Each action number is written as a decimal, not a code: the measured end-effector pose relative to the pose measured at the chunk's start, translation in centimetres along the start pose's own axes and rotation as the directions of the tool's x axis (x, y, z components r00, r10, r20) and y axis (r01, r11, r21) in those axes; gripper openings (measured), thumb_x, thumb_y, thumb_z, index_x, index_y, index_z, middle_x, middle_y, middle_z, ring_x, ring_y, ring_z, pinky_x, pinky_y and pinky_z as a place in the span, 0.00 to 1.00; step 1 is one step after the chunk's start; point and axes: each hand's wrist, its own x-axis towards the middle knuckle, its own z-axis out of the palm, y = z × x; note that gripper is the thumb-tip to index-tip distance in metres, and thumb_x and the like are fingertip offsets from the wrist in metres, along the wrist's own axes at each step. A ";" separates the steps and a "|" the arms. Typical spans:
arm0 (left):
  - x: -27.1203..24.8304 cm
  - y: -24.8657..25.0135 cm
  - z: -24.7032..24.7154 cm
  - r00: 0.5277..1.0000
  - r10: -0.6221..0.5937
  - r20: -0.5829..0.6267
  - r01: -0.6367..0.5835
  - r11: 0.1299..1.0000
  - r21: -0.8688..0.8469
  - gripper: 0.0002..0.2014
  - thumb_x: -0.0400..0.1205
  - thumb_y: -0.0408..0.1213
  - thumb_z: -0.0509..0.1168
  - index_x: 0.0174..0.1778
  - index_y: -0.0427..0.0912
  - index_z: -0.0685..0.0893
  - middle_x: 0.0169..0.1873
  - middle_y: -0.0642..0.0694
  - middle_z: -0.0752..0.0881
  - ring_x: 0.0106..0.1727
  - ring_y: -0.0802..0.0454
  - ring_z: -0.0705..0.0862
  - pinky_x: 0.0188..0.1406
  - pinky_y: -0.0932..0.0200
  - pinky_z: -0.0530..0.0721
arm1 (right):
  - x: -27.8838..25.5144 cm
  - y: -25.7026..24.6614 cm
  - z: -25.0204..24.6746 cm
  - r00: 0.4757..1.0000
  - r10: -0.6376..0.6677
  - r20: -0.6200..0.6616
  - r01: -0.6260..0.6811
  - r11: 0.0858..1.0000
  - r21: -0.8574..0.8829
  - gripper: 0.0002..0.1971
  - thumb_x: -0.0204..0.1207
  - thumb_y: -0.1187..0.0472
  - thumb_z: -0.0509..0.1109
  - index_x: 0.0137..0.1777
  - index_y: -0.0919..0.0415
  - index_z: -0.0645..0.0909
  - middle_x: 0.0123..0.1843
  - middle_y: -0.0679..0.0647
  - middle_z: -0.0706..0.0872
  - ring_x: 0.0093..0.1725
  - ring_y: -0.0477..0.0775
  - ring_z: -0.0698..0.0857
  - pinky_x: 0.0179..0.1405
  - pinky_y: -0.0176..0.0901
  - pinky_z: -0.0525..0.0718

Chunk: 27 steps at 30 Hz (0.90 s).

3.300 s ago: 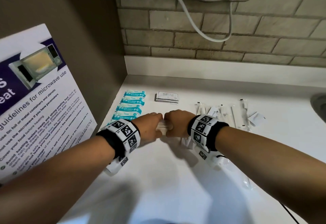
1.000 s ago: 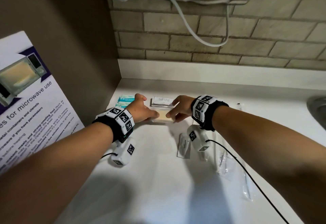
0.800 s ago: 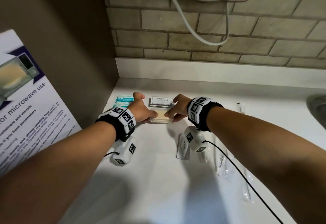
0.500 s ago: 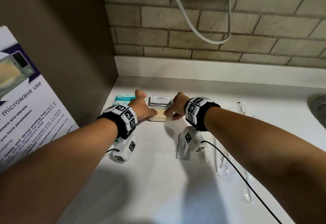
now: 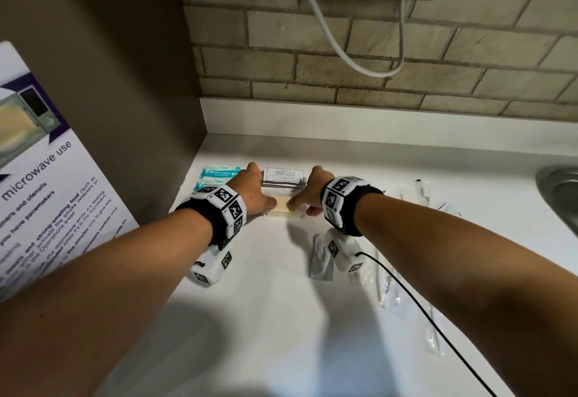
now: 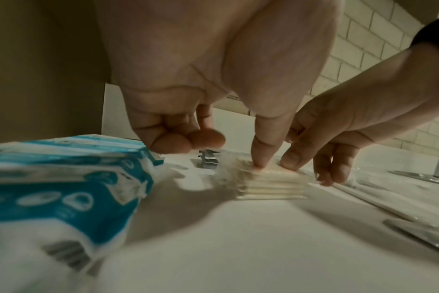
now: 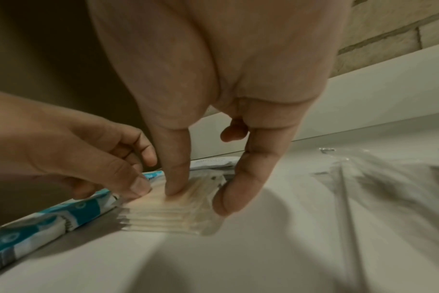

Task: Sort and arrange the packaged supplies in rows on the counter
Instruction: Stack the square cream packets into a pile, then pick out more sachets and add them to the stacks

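Observation:
A stack of clear packets with beige contents (image 5: 283, 207) (image 6: 271, 182) (image 7: 163, 214) lies on the white counter (image 5: 281, 318), just in front of a pile of shampoo sachets (image 5: 284, 174). My left hand (image 5: 256, 196) (image 6: 228, 150) holds its left end, thumb pressing on top and the other fingers curled. On the stack's right end is my right hand (image 5: 305, 201) (image 7: 203, 190), with the thumb on top and a finger against the side. Blue and white wipe packets (image 5: 219, 173) (image 6: 63, 178) (image 7: 50, 218) lie in a column to the left.
A toothpaste packet (image 5: 322, 259) and several long clear-wrapped items (image 5: 387, 287) lie scattered under my right forearm. A brown side panel (image 5: 125, 83) with a microwave poster (image 5: 47, 193) bounds the left. The brick wall stands behind. A metal sink (image 5: 560, 196) is at the right edge.
Both hands carried the stack from mid-counter toward the back and set it down in front of the shampoo sachets. Over the last second they have hardly moved.

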 end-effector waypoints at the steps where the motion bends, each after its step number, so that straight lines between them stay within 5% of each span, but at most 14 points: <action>1: 0.0 0.0 0.0 1.000 0.003 -0.002 -0.003 1.000 0.020 0.29 0.71 0.45 0.76 0.61 0.42 0.69 0.53 0.43 0.79 0.52 0.43 0.81 0.48 0.55 0.76 | 0.0 0.1 -0.1 1.000 0.001 -0.004 -0.001 1.000 0.004 0.31 0.59 0.58 0.83 0.57 0.62 0.70 0.39 0.53 0.85 0.42 0.57 0.93 0.49 0.57 0.91; 5: -0.2 0.2 0.2 1.000 0.004 -0.002 -0.004 0.999 0.034 0.27 0.73 0.44 0.75 0.61 0.40 0.69 0.53 0.43 0.79 0.52 0.43 0.81 0.47 0.54 0.75 | 0.2 0.2 0.0 0.999 -0.054 -0.005 0.054 0.998 -0.031 0.21 0.59 0.57 0.84 0.44 0.60 0.75 0.34 0.54 0.85 0.34 0.57 0.90 0.46 0.55 0.92; 9: -0.3 0.1 0.3 1.000 -0.001 -0.006 0.001 1.000 -0.014 0.26 0.74 0.42 0.74 0.62 0.41 0.68 0.46 0.43 0.79 0.48 0.43 0.81 0.42 0.56 0.72 | 0.3 0.2 0.1 0.996 -0.084 -0.001 0.083 0.989 -0.118 0.13 0.64 0.56 0.79 0.35 0.59 0.78 0.26 0.53 0.84 0.24 0.53 0.82 0.37 0.43 0.87; 13: -0.9 0.6 -0.5 0.995 0.026 -0.101 -0.038 0.992 -0.118 0.28 0.72 0.43 0.76 0.63 0.44 0.70 0.52 0.45 0.76 0.49 0.46 0.80 0.45 0.58 0.73 | -0.3 0.5 -0.8 0.992 -0.126 -0.014 0.123 0.986 -0.115 0.15 0.63 0.50 0.79 0.35 0.59 0.80 0.28 0.54 0.86 0.29 0.56 0.84 0.38 0.45 0.87; 17: -3.1 3.3 -0.5 0.987 0.155 -0.033 -0.157 0.984 -0.080 0.19 0.74 0.48 0.75 0.55 0.48 0.76 0.41 0.49 0.83 0.35 0.53 0.80 0.32 0.60 0.73 | -2.7 2.0 -3.4 0.980 -0.195 -0.039 0.184 0.964 -0.192 0.15 0.76 0.51 0.71 0.48 0.65 0.81 0.43 0.60 0.88 0.33 0.54 0.81 0.31 0.40 0.77; 21: -5.4 5.0 2.7 0.940 0.220 0.261 -0.266 0.951 0.157 0.31 0.70 0.62 0.73 0.61 0.48 0.75 0.54 0.49 0.83 0.51 0.48 0.81 0.49 0.55 0.79 | -5.5 5.1 -4.9 0.962 -0.256 0.097 0.273 0.871 -0.408 0.18 0.72 0.55 0.76 0.60 0.61 0.81 0.63 0.57 0.85 0.58 0.57 0.82 0.53 0.44 0.80; 24: -6.9 5.7 5.3 0.935 0.221 0.277 -0.293 0.922 0.254 0.39 0.70 0.60 0.74 0.71 0.42 0.72 0.66 0.41 0.78 0.62 0.41 0.80 0.59 0.51 0.81 | -7.6 8.4 -5.0 0.959 -0.156 0.237 0.254 0.845 -0.471 0.26 0.64 0.57 0.83 0.62 0.56 0.80 0.63 0.54 0.84 0.61 0.57 0.83 0.64 0.48 0.81; 27: -8.0 6.7 6.2 0.944 0.187 0.273 -0.270 0.913 0.307 0.39 0.71 0.54 0.75 0.74 0.41 0.69 0.68 0.39 0.72 0.65 0.39 0.79 0.59 0.52 0.79 | -9.4 11.4 -4.8 0.960 -0.094 0.265 0.231 0.800 -0.553 0.31 0.62 0.57 0.84 0.66 0.57 0.78 0.64 0.53 0.83 0.61 0.57 0.82 0.61 0.45 0.80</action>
